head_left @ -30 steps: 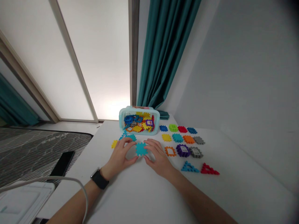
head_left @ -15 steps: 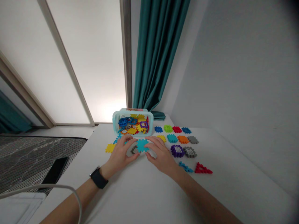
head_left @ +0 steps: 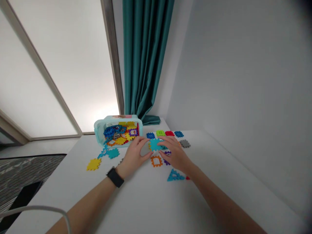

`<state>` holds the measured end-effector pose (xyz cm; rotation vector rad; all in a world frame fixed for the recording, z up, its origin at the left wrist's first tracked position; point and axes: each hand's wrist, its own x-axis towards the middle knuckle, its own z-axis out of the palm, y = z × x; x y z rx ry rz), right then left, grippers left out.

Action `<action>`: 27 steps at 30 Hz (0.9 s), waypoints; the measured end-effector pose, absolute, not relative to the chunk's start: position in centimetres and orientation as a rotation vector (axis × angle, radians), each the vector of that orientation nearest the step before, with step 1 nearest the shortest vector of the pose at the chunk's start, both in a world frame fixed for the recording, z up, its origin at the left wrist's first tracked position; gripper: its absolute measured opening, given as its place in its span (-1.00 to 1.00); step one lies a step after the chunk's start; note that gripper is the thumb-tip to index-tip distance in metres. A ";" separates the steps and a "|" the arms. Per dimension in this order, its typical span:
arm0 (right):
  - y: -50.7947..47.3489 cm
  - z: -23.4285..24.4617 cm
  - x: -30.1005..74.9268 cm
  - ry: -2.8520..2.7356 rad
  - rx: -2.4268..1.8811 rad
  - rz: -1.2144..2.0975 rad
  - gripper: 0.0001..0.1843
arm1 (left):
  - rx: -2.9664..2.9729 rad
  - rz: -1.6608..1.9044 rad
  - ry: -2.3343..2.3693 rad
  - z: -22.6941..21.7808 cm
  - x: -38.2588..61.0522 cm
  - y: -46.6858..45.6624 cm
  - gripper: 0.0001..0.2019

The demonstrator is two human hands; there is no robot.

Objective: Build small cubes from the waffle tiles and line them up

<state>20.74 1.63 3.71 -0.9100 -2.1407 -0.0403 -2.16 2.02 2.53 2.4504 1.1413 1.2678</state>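
Note:
A turquoise square tile with toothed edges (head_left: 154,145) is held between my two hands above the table. My left hand (head_left: 133,154), with a black watch on its wrist, has thumb and forefinger at the tile's left edge. My right hand (head_left: 174,152) grips its right side from above and below. A yellow tile shows partly behind the held one. Just below lies an orange window tile (head_left: 156,161). A purple piece (head_left: 167,158) is partly hidden by my right fingers. A blue triangle (head_left: 175,175) lies below my right hand, and a red piece (head_left: 188,178) peeks out beside that wrist.
A pale turquoise bin (head_left: 97,131) full of mixed pieces stands at the back left. Before it lie a turquoise tile (head_left: 113,153) and a yellow tile (head_left: 93,164). Blue, green and red tiles line the back, with a grey tile (head_left: 185,143) at right. A cable (head_left: 36,208) crosses lower left.
My hands have carried the turquoise tile right along the table, towards the tile rows. The orange window tile now shows below them. The view has turned right.

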 end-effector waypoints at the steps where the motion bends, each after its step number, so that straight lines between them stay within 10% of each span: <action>1: 2.0 3.5 21.5 -2.138 -0.921 -0.046 -0.80 | 2.457 1.255 1.135 2.4 -1.5 2.5 -0.57; 27: 9.3 -0.9 28.3 -2.225 -1.069 0.166 -0.80 | 2.583 0.846 1.262 -0.1 5.0 8.1 -0.71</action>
